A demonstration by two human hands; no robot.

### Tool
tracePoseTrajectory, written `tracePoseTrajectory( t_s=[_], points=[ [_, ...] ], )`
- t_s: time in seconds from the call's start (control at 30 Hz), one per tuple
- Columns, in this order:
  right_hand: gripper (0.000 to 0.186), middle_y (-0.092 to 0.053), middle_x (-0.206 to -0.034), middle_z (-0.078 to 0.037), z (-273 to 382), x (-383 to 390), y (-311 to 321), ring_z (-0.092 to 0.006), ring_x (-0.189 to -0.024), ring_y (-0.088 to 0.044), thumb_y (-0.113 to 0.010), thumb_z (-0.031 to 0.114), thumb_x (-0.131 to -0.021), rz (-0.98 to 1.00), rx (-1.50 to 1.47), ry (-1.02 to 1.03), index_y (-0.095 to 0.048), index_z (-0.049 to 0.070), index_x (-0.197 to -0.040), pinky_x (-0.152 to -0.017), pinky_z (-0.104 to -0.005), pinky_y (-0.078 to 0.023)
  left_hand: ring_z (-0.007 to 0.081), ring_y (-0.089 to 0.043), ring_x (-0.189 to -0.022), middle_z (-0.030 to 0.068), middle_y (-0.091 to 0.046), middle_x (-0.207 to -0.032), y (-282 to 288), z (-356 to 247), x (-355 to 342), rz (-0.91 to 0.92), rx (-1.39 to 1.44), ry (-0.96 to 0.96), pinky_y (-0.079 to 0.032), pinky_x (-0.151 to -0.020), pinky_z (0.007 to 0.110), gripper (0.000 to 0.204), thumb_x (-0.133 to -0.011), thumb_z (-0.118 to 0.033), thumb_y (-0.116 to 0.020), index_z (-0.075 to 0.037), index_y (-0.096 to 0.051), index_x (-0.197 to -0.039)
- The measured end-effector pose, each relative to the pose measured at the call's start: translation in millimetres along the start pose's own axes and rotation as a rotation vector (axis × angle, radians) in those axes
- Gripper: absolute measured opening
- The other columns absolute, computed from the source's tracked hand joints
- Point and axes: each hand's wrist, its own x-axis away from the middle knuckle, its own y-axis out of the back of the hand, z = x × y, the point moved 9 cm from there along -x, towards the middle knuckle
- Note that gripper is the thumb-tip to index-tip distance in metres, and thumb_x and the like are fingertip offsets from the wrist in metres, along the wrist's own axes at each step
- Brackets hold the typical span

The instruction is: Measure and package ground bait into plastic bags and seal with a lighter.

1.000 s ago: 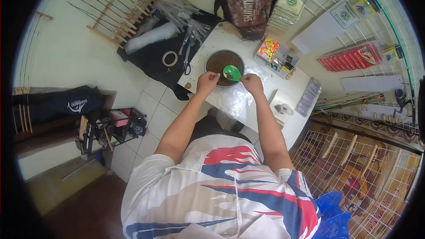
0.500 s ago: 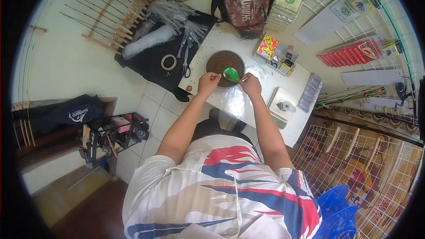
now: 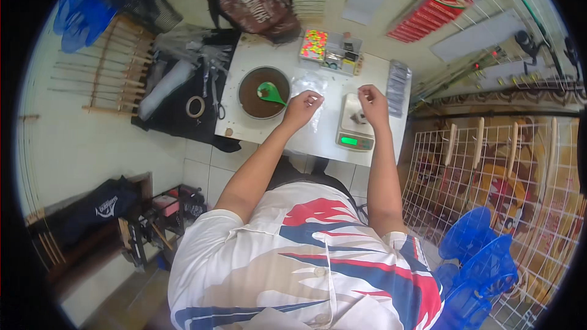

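My left hand (image 3: 304,109) is closed in a pinch above a clear plastic sheet or bag (image 3: 304,82) on the table; a small pale bit shows at its fingertips, too small to name. Over the kitchen scale (image 3: 354,135), my right hand (image 3: 373,107) has its fingers curled together; whether they hold anything is hidden. Below them a small clear bag with dark contents (image 3: 359,118) lies on the scale's pan. The green spoon (image 3: 273,93) rests in a round metal bowl (image 3: 243,107) of fine brown grains, its handle at the rim nearest my left hand.
A box of bright multicoloured beads (image 3: 315,44) and a tray of small items (image 3: 340,55) stand at the table's back. Stacked plastic packets (image 3: 399,87) lie at the right edge. Scissors (image 3: 219,102) and a tape roll (image 3: 195,107) lie on black cloth at left.
My right hand has let go of the green spoon, which stays in the bowl, and has moved right to the scale. My left hand has moved right, off the bowl. The view has swung right.
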Motion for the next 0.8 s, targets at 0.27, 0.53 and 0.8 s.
tracePoseTrajectory(
  t_s=[0.27,0.53,0.8],
  points=[
    [0.046,-0.064,-0.1,-0.01,-106.9,50.1,59.1,-0.0188,-0.071,-0.059,-0.068,0.003,-0.074,0.189,0.313,-0.141,-0.063,0.008,-0.119,-0.07,-0.0327,-0.05,0.0197,-0.065,-0.077,0.004,-0.068,-0.083,-106.5,-6.8,8.5,0.319,-0.163,-0.018,-0.051,-0.073,0.032,0.036,-0.079,-0.022,-0.076,-0.009,-0.066,-0.111],
    [0.038,-0.065,-0.098,-0.01,-125.7,53.9,39.7,-0.0212,-0.073,-0.06,-0.079,0.017,-0.075,0.18,0.197,-0.116,-0.068,0.007,-0.11,-0.071,-0.0338,-0.051,0.0175,-0.061,-0.071,0.0061,-0.067,-0.099,-143.1,2.8,10.2,0.307,-0.299,-0.01,-0.052,-0.071,0.031,0.05,-0.079,-0.022,-0.076,-0.008,-0.062,-0.125],
    [0.028,-0.065,-0.093,-0.009,-117.8,50.6,38.1,-0.0199,-0.071,-0.059,-0.077,0.015,-0.076,0.159,0.091,-0.083,-0.07,0.002,-0.101,-0.07,-0.0323,-0.05,0.0166,-0.062,-0.074,0.0065,-0.069,-0.097,-145.0,4.4,12.3,0.303,-0.205,0.048,-0.052,-0.071,0.031,0.047,-0.081,-0.023,-0.075,-0.005,-0.063,-0.123]
  ],
)
